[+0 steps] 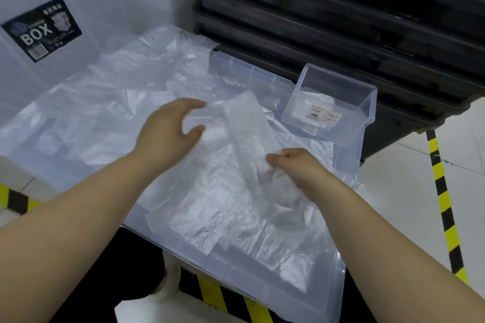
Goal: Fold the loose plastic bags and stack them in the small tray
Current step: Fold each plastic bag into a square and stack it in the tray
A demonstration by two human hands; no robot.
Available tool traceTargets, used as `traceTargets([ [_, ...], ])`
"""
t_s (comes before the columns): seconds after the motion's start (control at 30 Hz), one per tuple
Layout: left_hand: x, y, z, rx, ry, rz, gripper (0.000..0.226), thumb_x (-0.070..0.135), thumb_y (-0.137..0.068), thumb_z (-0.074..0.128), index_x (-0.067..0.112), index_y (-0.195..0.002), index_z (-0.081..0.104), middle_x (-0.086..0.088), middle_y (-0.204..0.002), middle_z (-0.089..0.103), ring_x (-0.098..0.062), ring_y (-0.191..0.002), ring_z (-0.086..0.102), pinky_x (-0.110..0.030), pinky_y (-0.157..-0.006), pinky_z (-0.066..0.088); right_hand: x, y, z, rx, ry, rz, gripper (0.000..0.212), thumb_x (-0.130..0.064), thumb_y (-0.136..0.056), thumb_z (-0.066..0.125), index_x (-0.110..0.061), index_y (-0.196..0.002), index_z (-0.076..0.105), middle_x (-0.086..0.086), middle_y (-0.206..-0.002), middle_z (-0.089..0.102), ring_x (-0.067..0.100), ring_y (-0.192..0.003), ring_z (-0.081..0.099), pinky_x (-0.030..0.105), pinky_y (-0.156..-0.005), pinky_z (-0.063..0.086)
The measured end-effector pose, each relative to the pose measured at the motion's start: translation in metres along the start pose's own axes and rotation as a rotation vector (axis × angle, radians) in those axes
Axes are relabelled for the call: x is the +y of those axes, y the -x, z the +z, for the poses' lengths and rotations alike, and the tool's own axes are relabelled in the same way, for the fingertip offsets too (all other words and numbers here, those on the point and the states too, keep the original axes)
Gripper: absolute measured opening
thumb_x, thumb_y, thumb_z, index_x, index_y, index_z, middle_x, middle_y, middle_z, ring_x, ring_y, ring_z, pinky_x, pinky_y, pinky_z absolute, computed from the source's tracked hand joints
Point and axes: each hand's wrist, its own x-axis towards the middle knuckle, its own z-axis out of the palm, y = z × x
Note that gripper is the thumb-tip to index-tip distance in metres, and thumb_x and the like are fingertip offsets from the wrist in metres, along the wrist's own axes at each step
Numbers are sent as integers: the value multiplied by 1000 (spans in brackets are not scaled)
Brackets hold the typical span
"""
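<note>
Slanting folded bag (246, 123), narrow, translucent, creased

Small tray (325, 126): top open, free approach from above. Directly behind it, stacked black crates (341, 8) bar the way. Left and in front, loose plastic bags (118, 113) cover the surface. To its right, open floor (406, 191) crossed by hazard tape (441, 191).

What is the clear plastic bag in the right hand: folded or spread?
Folded: the clear plastic bag forms a narrow strip, pinched by the right hand.
</note>
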Motion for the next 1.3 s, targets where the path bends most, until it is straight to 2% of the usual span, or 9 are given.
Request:
traceTargets([
  [0.13,9,24,35,-326,-223,474,48,11,-64,64,1,-111,65,-18,-111,66,-35,-98,65,-40,-89,41,7,-7,5,3,-87,101,25,-22,-93,52,-16,-68,55,4,-72,56,23,-74,53,29,-72,40],
  [0.27,15,39,57,-634,-256,422,56,16,-93,47,22,-144,26,2,-151,25,-12,-139,24,-22,-112,10,7,-5,3,-30,-114,151,21,-31,-94,50,-14,-87,60,9,-95,62,28,-91,59,36,-81,46],
  [0.43,21,31,58,-669,-305,356,58,28,-95,43,24,-147,16,7,-153,19,-8,-140,17,-17,-109,9,15,10,-11,-164,-163,228,33,-33,-98,41,-8,-88,60,9,-75,60,22,-62,56,27,-50,48],
  [0.63,21,38,60,-671,-442,405,88,67,-69,9,27,-146,19,4,-154,15,-13,-142,10,-24,-112,4,38,38,-31,-319,-276,194,25,-9,-97,40,-12,-75,51,2,-60,42,14,-49,43,24,-48,47],
  [0.8,28,40,63,-590,-436,623,61,51,-70,35,15,-109,67,-6,-109,67,-21,-97,67,-39,-86,48,47,51,-38,-492,-96,64,42,17,-89,35,-18,-89,56,-13,-72,70,2,-66,65,18,-62,51],
  [0.97,31,47,67,-748,-375,477,100,69,-57,3,28,-145,23,4,-154,15,-12,-143,10,-19,-104,-6,49,51,-41,-627,217,10,41,20,-85,35,-11,-96,59,-13,-78,66,1,-69,59,17,-66,48],
  [1.07,26,43,70,-760,-376,493,101,70,-53,-1,34,-146,16,9,-155,4,-8,-143,0,-16,-103,-9,47,53,-47,-580,431,-37,45,19,-82,36,-19,-91,59,-24,-59,58,-4,-58,52,13,-66,44],
  [1.2,23,41,69,-775,-336,496,95,67,-56,1,36,-144,20,9,-155,5,-7,-143,1,-16,-104,-8,40,55,-58,-422,547,-158,54,19,-78,34,-14,-107,65,-13,-86,64,-18,-60,53,2,-63,39],
  [1.3,23,39,70,-799,-309,478,94,65,-56,3,36,-144,20,10,-155,5,-3,-141,-1,-15,-104,-8,45,53,-56,-276,602,-272,53,13,-82,38,-21,-115,61,-18,-93,62,-2,-84,58,10,-71,41],
])
